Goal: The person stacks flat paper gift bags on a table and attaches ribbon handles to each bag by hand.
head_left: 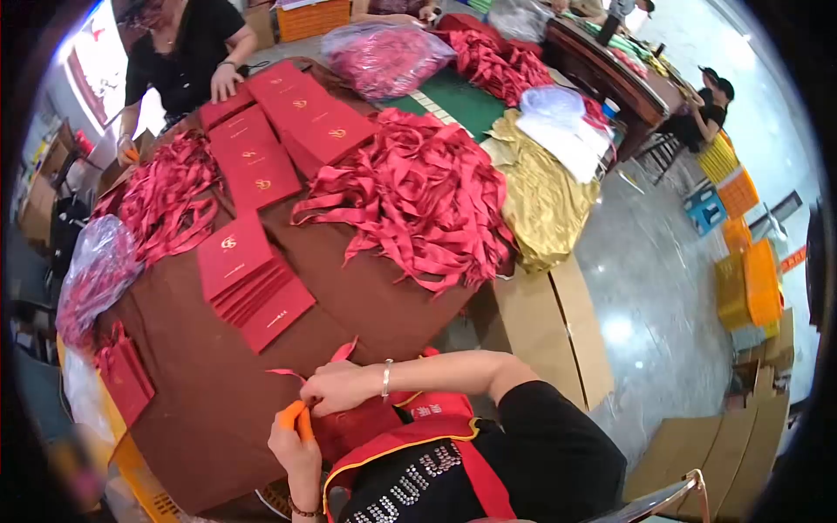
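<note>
My right hand [336,386], with a bracelet on its wrist, is closed at the table's near edge. A red ribbon [344,350] sticks out beside its fingers. Just below it my left hand [295,443] is closed too, with orange covers on some fingers. Both hands meet over a red item [349,429] in front of my red apron, partly hidden by them. Beyond my hands lies a fanned stack of red cards or bags [253,283] with gold print. Farther right is a large heap of red ribbons [427,196].
More red packets [253,157] and a ribbon pile [170,196] lie farther back. A co-worker [179,61] stands at the far left, hands near the packets. Gold cloth [540,196] hangs over the right edge, above cardboard [549,331]. Small red bags [126,379] lie left.
</note>
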Demonstrator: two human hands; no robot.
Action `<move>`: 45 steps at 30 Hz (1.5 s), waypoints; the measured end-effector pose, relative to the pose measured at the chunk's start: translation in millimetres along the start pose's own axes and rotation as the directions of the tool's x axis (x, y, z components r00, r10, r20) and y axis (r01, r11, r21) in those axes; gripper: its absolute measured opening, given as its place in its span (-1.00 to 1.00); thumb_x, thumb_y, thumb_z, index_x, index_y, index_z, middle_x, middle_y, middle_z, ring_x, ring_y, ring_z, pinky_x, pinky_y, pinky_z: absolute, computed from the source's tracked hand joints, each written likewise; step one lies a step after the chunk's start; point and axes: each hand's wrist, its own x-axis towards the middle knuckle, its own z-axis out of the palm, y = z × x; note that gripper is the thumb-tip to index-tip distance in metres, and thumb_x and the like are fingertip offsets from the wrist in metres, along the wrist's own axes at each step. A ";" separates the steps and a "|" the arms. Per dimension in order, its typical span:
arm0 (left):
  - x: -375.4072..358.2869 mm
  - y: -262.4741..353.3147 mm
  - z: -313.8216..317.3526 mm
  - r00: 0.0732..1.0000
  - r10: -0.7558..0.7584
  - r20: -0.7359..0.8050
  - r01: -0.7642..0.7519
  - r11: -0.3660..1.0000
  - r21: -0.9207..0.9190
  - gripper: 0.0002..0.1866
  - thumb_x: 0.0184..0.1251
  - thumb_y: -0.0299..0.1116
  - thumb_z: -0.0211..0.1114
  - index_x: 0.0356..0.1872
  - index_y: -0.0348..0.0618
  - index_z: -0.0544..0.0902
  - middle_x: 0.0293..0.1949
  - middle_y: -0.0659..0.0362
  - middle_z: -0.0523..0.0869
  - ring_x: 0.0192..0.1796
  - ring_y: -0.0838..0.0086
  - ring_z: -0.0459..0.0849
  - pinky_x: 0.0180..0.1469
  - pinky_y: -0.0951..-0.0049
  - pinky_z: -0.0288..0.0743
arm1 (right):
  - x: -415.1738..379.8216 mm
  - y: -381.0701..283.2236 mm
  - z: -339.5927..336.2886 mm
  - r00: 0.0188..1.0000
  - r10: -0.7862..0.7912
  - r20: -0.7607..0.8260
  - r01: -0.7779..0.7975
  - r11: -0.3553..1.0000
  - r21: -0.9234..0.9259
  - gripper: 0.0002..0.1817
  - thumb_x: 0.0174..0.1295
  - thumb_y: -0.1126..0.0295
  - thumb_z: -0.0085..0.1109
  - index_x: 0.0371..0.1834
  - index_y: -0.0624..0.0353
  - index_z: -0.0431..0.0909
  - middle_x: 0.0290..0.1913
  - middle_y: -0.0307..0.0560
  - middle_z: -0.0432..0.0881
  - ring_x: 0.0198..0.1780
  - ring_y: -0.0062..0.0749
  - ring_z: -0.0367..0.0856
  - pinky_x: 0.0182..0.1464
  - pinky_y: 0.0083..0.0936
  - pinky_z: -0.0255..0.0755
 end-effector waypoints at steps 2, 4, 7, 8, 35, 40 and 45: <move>-1.8 5.3 1.1 1.000 -0.017 0.023 0.019 0.997 -0.071 -0.85 0.16 -0.62 0.26 -0.23 -0.28 0.59 -0.34 0.04 0.65 -0.31 0.26 0.66 -0.25 0.39 0.52 | 5.3 2.8 7.0 1.000 -0.013 0.009 0.014 0.986 -0.166 -0.75 0.11 0.25 0.13 -0.22 0.14 0.60 -0.44 0.09 0.64 -0.33 0.02 0.62 -0.30 -0.11 0.42; -4.9 8.9 -1.3 0.989 -0.150 -0.004 0.147 0.976 -0.162 -0.85 0.18 -0.61 0.25 -0.21 -0.31 0.60 -0.31 0.07 0.67 -0.27 0.35 0.65 -0.19 0.43 0.52 | 4.6 3.4 11.7 1.000 0.001 -0.006 -0.002 0.991 -0.136 -0.75 0.12 0.24 0.13 -0.23 0.13 0.60 -0.44 0.09 0.64 -0.32 0.02 0.62 -0.29 -0.12 0.43; -8.0 2.7 -10.9 0.928 -0.370 0.031 0.365 0.891 -0.270 -0.84 0.19 -0.61 0.25 -0.18 -0.36 0.62 -0.26 0.09 0.68 -0.19 0.48 0.62 -0.06 0.46 0.51 | 0.6 5.5 5.9 1.000 0.019 0.002 -0.019 0.996 -0.084 -0.75 0.16 0.23 0.12 -0.23 0.17 0.59 -0.42 0.09 0.64 -0.30 0.02 0.62 -0.26 -0.15 0.44; -9.6 -2.7 -11.0 0.937 -0.348 0.029 0.341 0.891 -0.299 -0.84 0.19 -0.61 0.25 -0.19 -0.36 0.62 -0.26 0.09 0.68 -0.18 0.47 0.62 -0.06 0.47 0.50 | 1.2 13.1 6.8 1.000 -0.019 -0.024 0.018 1.000 -0.022 -0.72 0.12 0.22 0.14 -0.23 0.17 0.61 -0.36 0.10 0.65 -0.24 -0.01 0.63 -0.19 -0.17 0.46; -12.9 -4.8 9.9 0.991 -0.110 -0.078 0.111 0.994 0.003 -0.85 0.03 -0.61 0.31 -0.33 -0.29 0.60 -0.46 0.01 0.57 -0.46 0.14 0.58 -0.41 0.32 0.45 | 1.1 19.2 -8.8 0.967 0.145 0.208 -0.232 0.838 0.495 -0.66 0.24 0.49 0.08 0.08 0.36 0.46 -0.08 -0.05 0.63 -0.03 -0.55 0.55 0.01 -0.63 0.41; -14.2 -7.8 13.8 0.989 -0.122 -0.089 0.121 0.992 -0.024 -0.85 0.02 -0.63 0.30 -0.34 -0.29 0.60 -0.45 0.01 0.58 -0.45 0.13 0.59 -0.41 0.32 0.46 | 0.6 16.6 -10.4 0.963 0.153 0.222 -0.248 0.824 0.509 -0.67 0.24 0.54 0.07 0.08 0.35 0.46 -0.13 -0.19 0.62 -0.12 -0.70 0.52 -0.05 -0.71 0.40; -12.5 -5.6 12.3 0.990 -0.126 -0.055 0.127 0.992 0.010 -0.83 -0.01 -0.64 0.29 -0.34 -0.28 0.60 -0.44 0.01 0.59 -0.44 0.13 0.60 -0.40 0.32 0.47 | 2.0 17.2 -9.9 0.958 0.154 0.241 -0.258 0.828 0.498 -0.65 0.24 0.55 0.05 0.10 0.35 0.45 -0.17 -0.23 0.62 -0.17 -0.73 0.50 -0.11 -0.72 0.40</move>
